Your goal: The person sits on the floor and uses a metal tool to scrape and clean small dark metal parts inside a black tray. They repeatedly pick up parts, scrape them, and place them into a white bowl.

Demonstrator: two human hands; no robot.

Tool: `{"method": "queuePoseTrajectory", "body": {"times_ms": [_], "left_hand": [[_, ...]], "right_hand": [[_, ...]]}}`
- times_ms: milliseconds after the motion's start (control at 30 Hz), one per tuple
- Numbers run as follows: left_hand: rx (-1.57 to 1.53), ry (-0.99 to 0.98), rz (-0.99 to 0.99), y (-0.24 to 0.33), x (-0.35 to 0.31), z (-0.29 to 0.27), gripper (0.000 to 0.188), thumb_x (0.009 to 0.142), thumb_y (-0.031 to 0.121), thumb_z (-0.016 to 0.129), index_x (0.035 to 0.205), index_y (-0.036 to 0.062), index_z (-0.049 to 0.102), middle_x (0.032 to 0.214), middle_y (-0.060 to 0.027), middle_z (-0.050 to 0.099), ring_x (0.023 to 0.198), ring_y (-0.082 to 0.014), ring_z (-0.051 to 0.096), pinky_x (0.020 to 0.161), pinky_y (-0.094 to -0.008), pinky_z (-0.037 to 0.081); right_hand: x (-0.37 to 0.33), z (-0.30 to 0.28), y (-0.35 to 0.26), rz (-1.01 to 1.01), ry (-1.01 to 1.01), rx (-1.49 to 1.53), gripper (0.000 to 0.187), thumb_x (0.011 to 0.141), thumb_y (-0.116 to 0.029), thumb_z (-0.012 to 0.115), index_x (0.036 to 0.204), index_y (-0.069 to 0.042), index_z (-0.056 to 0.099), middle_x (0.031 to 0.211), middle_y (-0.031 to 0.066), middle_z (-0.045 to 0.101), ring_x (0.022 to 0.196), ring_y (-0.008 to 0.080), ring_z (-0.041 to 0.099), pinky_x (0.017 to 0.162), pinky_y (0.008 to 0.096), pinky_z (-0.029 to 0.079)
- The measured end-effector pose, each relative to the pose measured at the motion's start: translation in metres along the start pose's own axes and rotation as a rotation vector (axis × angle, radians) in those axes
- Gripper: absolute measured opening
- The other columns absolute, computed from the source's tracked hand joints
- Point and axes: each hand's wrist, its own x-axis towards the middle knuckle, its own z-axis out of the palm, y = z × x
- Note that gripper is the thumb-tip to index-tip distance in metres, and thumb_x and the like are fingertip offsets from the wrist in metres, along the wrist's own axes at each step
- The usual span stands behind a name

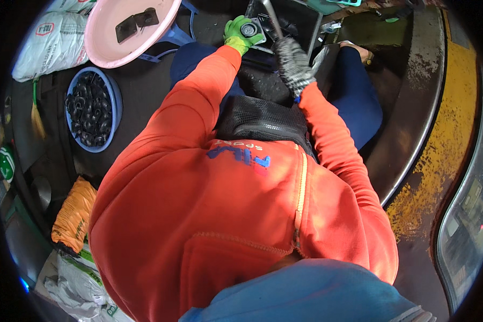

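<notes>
My left hand (235, 35), in a bright green glove, is closed around a small dark part with a round ringed face (248, 30) and a squarish edge. My right hand (293, 63), in a grey and black knit glove, grips a long grey metal tool (272, 18) that slants up and left from the fist. The tool's working end is cut off by the picture's top, so its exact kind does not show. Both hands are over the near side of a black rectangular tray (312, 27), where dark pieces lie. The tool stands just right of the held part.
A pink basin (104, 32) with two dark flat pieces sits at upper left on a blue stool (176, 36). Below it stands a blue tub (118, 102) full of black parts. White sacks (53, 45) and an orange bag (75, 212) lie left. Yellow, worn machinery (440, 155) edges the right.
</notes>
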Motion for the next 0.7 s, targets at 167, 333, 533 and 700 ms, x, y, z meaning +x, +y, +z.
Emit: {"method": "queuePoseTrajectory", "body": {"times_ms": [167,333,533,700], "left_hand": [[0.099,-0.121,-0.023,0.003,0.003,-0.002,0.07,0.047,0.052,0.077,0.103,0.0146,0.06,0.115,-0.0119,0.055,0.109,-0.0324,0.048,0.096,-0.0417,0.034],[-0.063,0.023,0.02,0.005,0.0,-0.006,0.066,0.043,0.045,0.081,0.099,0.0137,0.062,0.111,-0.0135,0.056,0.105,-0.0321,0.051,0.092,-0.0362,0.041],[0.006,0.069,0.05,0.003,-0.001,-0.002,0.066,0.044,0.041,0.082,0.1,0.0134,0.061,0.113,-0.0137,0.056,0.103,-0.032,0.053,0.092,-0.039,0.041],[-0.09,-0.011,-0.012,0.004,-0.003,-0.002,0.058,0.05,0.041,0.079,0.098,0.0131,0.061,0.107,-0.0141,0.058,0.101,-0.0352,0.053,0.092,-0.0427,0.039]], "right_hand": [[-0.01,0.002,-0.004,-0.241,-0.046,-0.347,0.027,0.088,-0.025,0.042,0.094,-0.004,0.057,0.093,0.0184,0.057,0.082,0.034,0.058,0.066,0.0406,0.048],[0.0,0.018,0.018,0.184,-0.261,-0.172,0.032,0.089,-0.024,0.037,0.095,0.0,0.057,0.096,0.0224,0.057,0.089,0.0383,0.056,0.071,0.0436,0.046],[-0.008,0.027,0.026,0.01,-0.369,-0.495,0.025,0.085,-0.015,0.043,0.102,-0.001,0.056,0.092,0.0221,0.056,0.09,0.0358,0.058,0.072,0.0421,0.048],[-0.015,0.031,0.03,-0.305,0.065,-0.464,0.027,0.084,-0.01,0.039,0.106,0.001,0.052,0.091,0.0234,0.054,0.089,0.0345,0.056,0.072,0.0422,0.048]]}}
